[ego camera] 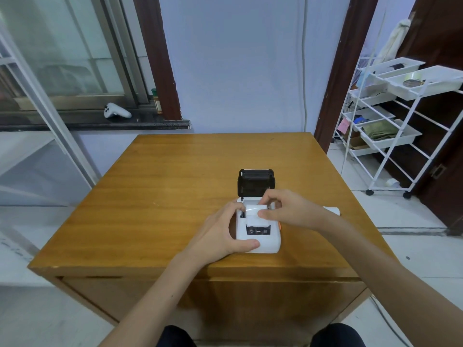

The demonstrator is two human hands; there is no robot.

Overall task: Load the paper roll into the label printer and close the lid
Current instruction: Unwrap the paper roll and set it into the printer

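A small white label printer [268,242] sits on the wooden table [162,196], its black lid [256,182] standing open at the back. A white paper roll [253,212] lies in the printer's open bay. My right hand [288,209] pinches the roll from the right, thumb in front and fingers behind. My left hand [220,231] grips the printer's left side, thumb along its front corner. A black panel with buttons [258,230] shows on the printer's top.
Something white and cylindrical [333,210] lies on the table just behind my right wrist. A white wire rack with trays [390,136] stands to the right of the table. A white controller [116,111] rests on the window sill at the back left.
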